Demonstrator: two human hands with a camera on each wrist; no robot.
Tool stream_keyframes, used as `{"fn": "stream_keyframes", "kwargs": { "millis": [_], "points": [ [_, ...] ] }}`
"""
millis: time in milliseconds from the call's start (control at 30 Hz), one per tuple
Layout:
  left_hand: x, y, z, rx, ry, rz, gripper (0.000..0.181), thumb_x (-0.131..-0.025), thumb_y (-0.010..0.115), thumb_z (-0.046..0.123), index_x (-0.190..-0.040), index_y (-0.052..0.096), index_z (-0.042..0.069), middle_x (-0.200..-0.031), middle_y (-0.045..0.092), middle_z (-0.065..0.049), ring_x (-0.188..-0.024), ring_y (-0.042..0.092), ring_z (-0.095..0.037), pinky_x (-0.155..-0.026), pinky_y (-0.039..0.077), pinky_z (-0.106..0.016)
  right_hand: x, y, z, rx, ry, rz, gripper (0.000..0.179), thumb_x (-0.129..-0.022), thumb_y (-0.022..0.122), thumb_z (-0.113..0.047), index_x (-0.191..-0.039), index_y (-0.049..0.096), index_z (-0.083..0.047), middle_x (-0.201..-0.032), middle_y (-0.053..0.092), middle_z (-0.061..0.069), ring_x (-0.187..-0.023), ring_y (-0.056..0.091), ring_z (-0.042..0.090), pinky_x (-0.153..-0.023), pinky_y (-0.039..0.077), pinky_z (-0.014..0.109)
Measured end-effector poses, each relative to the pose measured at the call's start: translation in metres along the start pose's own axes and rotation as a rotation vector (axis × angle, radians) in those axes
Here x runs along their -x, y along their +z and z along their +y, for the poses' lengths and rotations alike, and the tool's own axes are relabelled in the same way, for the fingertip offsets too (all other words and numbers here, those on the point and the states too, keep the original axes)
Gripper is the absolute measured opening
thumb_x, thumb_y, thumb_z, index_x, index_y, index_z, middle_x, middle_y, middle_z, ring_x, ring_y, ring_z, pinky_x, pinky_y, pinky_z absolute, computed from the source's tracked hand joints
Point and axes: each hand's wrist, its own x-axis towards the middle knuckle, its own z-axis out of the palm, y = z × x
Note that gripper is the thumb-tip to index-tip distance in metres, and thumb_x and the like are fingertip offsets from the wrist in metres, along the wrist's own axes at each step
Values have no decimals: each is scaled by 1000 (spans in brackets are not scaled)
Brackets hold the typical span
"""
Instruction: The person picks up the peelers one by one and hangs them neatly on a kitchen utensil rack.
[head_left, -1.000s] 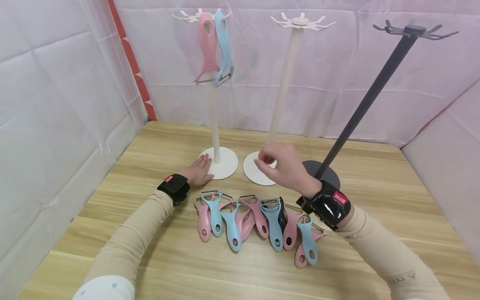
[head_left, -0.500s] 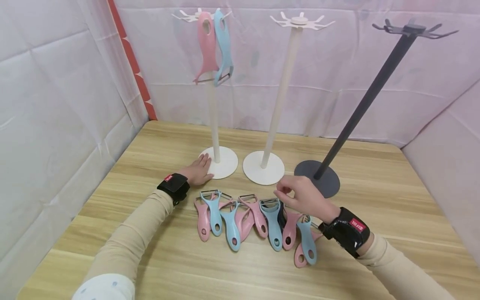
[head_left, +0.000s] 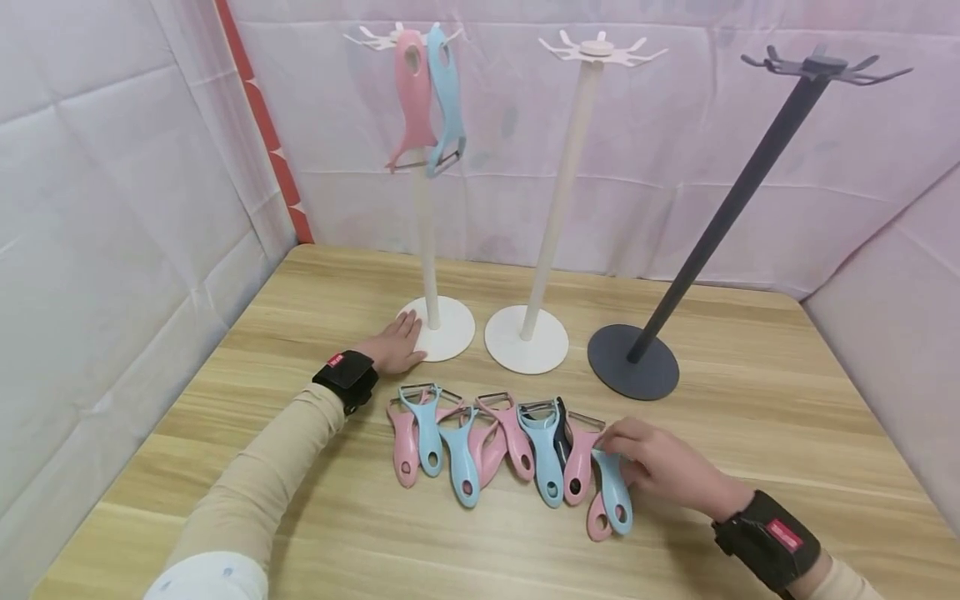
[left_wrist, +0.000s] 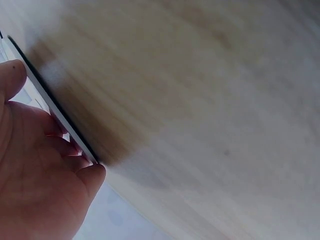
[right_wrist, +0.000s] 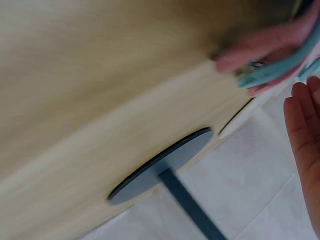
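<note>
My left hand (head_left: 393, 342) rests with straight fingers on the left white stand's round base (head_left: 452, 335); the left wrist view shows that hand (left_wrist: 42, 165) along the base's edge. On the right, my other hand (head_left: 663, 461) reaches over the blade end of a blue peeler (head_left: 614, 492), which lies across a pink peeler (head_left: 597, 518). Its fingers are loosely bent at the blue peeler and hide the blade. From the right wrist, the fingers (right_wrist: 302, 117) appear relaxed beside the blue peeler (right_wrist: 272, 72). From the left stand's hooks hang a pink peeler (head_left: 414, 92) and a blue peeler (head_left: 447, 96).
Several more pink and blue peelers, such as a blue one (head_left: 461, 462) and a pink one (head_left: 517, 442), lie overlapping in a row, with a black one (head_left: 561, 433) among them. A second white stand (head_left: 551, 225) and a dark grey stand (head_left: 720, 225) rise behind the row.
My right hand has come down from near the middle stand, moving right and toward me to the rightmost blue peeler. The left hand has stayed on the base.
</note>
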Motion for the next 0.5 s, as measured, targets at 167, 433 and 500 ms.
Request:
{"fn": "stream_keyframes", "kwargs": {
  "millis": [167,433,500],
  "points": [
    [-11,17,-22,26,35,37,70,-98,27,38,-140,3,-13,-146,-7,-30,-135,-8,-38,-110,0,-39,14,9,-4,60,-81,34,10,-85,59,-4,-93,66,-4,-97,59,4,-87,58,17,-76,48,22],
    [15,4,-7,-28,12,37,64,-98,35,26,-137,10,-19,-143,2,-35,-134,1,-43,-110,6,-44,11,13,-13,162,-116,-29,19,-81,66,-6,-100,67,-8,-104,59,7,-93,57,20,-77,50,33],
    [15,6,-10,-19,12,38,64,-98,35,25,-136,10,-19,-143,1,-36,-134,1,-43,-110,6,-44,9,12,-14,180,-111,-62,42,-62,76,3,-101,67,-9,-104,59,7,-93,57,21,-77,50,35]
  ]
}}
